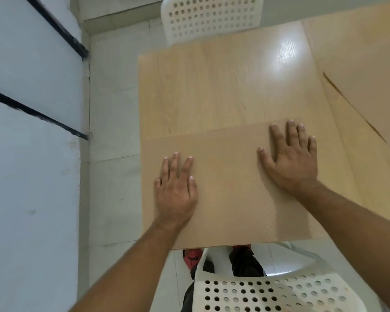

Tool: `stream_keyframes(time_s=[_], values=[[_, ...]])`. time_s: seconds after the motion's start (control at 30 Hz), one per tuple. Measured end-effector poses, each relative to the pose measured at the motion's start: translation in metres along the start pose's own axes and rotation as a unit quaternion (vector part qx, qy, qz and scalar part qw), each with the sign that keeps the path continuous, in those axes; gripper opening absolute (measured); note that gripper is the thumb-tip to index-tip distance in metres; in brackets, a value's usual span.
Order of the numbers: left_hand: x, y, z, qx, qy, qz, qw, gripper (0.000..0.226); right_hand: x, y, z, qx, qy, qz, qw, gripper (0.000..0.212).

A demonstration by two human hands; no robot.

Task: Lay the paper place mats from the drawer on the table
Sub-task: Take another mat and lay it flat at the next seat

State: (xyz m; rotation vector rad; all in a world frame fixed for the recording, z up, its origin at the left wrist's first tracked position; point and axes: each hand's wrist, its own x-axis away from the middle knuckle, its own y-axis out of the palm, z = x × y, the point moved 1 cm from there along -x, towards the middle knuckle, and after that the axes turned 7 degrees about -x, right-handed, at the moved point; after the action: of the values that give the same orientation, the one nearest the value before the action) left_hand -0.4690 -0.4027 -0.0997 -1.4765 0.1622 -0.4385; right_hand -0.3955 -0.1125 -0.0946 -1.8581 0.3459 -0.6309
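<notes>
Paper place mat beneath both flat hands

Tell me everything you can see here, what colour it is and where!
table: one, light wood, middle of view.
near place mat: one, brown paper, flat at the table's near edge.
right place mat: one, brown paper, on the table's right side, partly out of view.
chairs: two, white with holes; far chair beyond the table, near chair at the bottom.
floor: pale tiles, left of the table.
wall: pale blue with black strips, far left.
left hand: one, flat on the near place mat.
right hand: one, flat on the near place mat.
</notes>
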Motion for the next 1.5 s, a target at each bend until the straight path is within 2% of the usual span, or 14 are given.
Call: stream_keyframes(time_s=[0.3, 0.43, 0.6, 0.73, 0.9, 1.07, 1.3, 1.5], values=[[0.005, -0.009, 0.006, 0.017, -0.006, -0.01, 1.0, 0.055, 0.012, -0.009, 0.0, -0.009, -0.013, -0.001, 1.0, 0.079], [0.018, -0.022, 0.025, 0.025, 0.026, -0.009, 0.999, 0.056, 0.047, -0.013, -0.004, -0.046, -0.008, -0.008, 0.999, 0.078], [0.044, -0.038, 0.081, 0.114, 0.113, -0.013, 0.987, 0.054, 0.11, -0.024, 0.01, -0.09, 0.051, -0.013, 0.994, 0.076], [0.071, -0.051, 0.137, 0.153, 0.235, -0.018, 0.96, 0.047, 0.169, -0.056, 0.039, -0.132, 0.139, 0.028, 0.981, 0.073], [0.103, -0.072, 0.205, 0.169, 0.381, -0.036, 0.908, 0.046, 0.241, -0.096, 0.087, -0.224, 0.247, 0.124, 0.935, 0.071], [0.126, -0.084, 0.269, 0.154, 0.449, -0.039, 0.879, 0.046, 0.291, -0.124, 0.144, -0.313, 0.298, 0.18, 0.883, 0.065], [0.13, -0.057, 0.383, 0.077, 0.485, -0.063, 0.869, 0.049, 0.279, -0.123, 0.246, -0.463, 0.373, 0.186, 0.783, 0.05], [0.118, -0.018, 0.491, -0.016, 0.446, -0.101, 0.889, 0.055, 0.222, -0.11, 0.321, -0.54, 0.367, 0.097, 0.751, 0.035]])
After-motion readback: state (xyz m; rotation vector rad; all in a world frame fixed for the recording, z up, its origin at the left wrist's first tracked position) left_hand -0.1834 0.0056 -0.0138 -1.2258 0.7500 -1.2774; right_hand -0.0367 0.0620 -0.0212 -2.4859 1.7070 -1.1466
